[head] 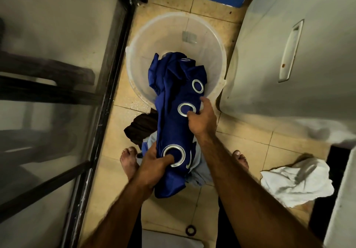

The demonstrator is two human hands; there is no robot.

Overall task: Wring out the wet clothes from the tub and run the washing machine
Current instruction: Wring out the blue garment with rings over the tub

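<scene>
A blue curtain (173, 124) with silver eyelet rings stretches from the translucent plastic tub (154, 36) on the tiled floor up towards me. My left hand (154, 163) grips its near end, with the thumb through an eyelet. Higher up the bundle, my right hand (202, 118) holds the cloth beside another eyelet. The far end of the curtain still lies bunched inside the tub. Under the curtain, a dark cloth (140, 126) and a pale blue cloth (196, 170) lie on the floor.
A glass door with a dark frame (107, 101) runs along the left. A white appliance with a handle (290, 53) stands on the right. A white cloth (296, 182) lies at the right. My bare feet (129, 161) stand on the beige tiles, and a small dark ring (191, 229) lies near the bottom.
</scene>
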